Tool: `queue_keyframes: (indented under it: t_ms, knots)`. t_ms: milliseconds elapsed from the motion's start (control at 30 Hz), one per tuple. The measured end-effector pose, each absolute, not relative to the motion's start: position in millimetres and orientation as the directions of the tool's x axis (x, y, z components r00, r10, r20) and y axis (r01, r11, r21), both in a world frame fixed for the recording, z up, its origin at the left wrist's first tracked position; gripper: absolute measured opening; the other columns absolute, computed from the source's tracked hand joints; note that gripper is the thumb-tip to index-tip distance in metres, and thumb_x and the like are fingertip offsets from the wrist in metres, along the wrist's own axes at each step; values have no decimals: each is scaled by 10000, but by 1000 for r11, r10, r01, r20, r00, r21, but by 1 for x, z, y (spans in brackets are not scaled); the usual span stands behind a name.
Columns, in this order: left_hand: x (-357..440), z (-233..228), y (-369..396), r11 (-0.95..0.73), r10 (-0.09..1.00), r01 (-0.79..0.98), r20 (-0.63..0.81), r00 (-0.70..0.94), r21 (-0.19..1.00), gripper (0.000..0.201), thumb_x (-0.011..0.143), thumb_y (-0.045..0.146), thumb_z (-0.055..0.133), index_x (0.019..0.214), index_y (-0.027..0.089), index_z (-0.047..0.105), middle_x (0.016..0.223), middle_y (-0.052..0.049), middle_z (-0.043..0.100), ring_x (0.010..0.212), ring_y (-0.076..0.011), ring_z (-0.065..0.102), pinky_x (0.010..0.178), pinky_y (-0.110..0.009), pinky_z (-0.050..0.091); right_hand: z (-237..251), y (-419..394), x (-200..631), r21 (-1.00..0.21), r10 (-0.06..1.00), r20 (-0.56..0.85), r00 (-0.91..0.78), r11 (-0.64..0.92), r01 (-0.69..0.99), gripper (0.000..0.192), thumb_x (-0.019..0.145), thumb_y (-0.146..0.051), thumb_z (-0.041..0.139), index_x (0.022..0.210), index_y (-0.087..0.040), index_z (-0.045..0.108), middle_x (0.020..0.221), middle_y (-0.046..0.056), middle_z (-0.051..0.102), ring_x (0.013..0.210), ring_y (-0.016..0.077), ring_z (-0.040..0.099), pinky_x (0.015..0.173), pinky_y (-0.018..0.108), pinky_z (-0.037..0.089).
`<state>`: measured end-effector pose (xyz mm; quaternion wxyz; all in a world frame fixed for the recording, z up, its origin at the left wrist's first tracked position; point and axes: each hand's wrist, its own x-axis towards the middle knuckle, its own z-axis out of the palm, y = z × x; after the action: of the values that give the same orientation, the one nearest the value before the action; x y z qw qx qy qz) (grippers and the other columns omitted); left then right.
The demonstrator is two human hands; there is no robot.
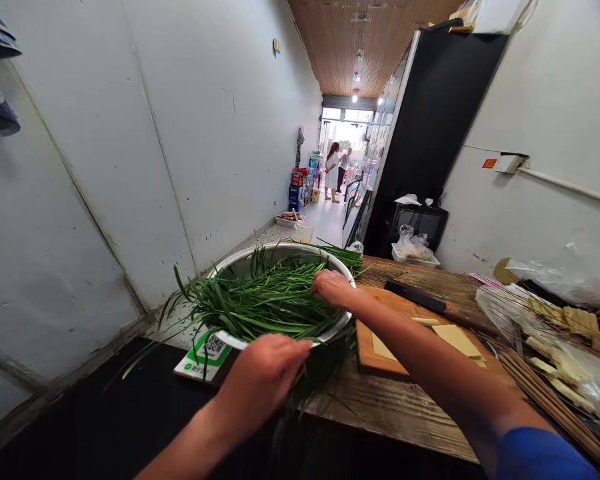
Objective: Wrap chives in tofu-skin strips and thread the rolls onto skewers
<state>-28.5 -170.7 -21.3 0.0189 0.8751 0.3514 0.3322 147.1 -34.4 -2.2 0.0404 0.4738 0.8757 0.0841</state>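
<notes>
A large metal bowl (351,275) heaped with long green garlic chives (260,300) stands at the table's front left, many blades hanging over its left rim. My right hand (333,288) reaches over the bowl's right side, its fingers closed on chives there. In front of the near rim, my left hand (270,367) is closed, with blurred green blades trailing beneath it; its fingertips are partly hidden. More chives (343,255) lie in a bundle behind the bowl.
Right of the bowl, a wooden cutting board (367,333) carries pale yellow sheets (457,340) and a dark-bladed knife (415,295). Thin skewers (545,400) and plastic bags (580,360) lie at the far right. A QR-code card (200,363) sits under the bowl's left side. Two people stand near the doorway.
</notes>
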Motion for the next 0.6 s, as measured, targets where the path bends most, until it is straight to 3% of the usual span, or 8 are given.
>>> queue_keyframes:
  t_ms: [167,300,400,500,600]
  knots:
    - [-30,12,-119,-610,719,773,530,450,171,265,842,241,448,1001,198,655,947,-57,674,882,-191,610,841,-325,464,12,-37,149,241,841,-5,-541,526,816,259,796,-80,434,883,-104,677,887,149,679,839,230,631,652,265,438]
    - [-15,20,-79,-622,741,769,429,517,146,280,790,160,483,1020,172,642,1019,-82,653,984,-217,577,901,-328,411,21,-47,152,169,790,46,-611,597,784,273,848,-144,410,909,-124,675,881,124,681,819,199,620,657,247,407]
    - [-6,18,-60,-664,748,689,283,601,292,296,775,171,484,1024,196,643,1000,-51,666,934,-194,588,823,-259,421,26,-52,159,69,761,89,-643,639,766,270,863,-225,427,902,-152,683,820,87,681,762,163,605,635,227,381]
    - [-4,15,-49,-619,766,660,138,628,426,264,782,227,456,891,172,689,761,-10,681,710,-149,596,657,-203,416,29,-50,171,-90,758,163,-632,649,756,207,814,-261,514,882,-178,691,766,40,669,714,135,577,624,216,365]
    - [-8,12,-42,-569,801,670,136,583,477,279,760,266,471,848,143,706,684,-1,670,656,-131,572,618,-187,400,27,-44,186,-308,812,230,-537,584,751,232,777,-283,554,932,-162,675,749,21,658,684,127,561,618,211,377]
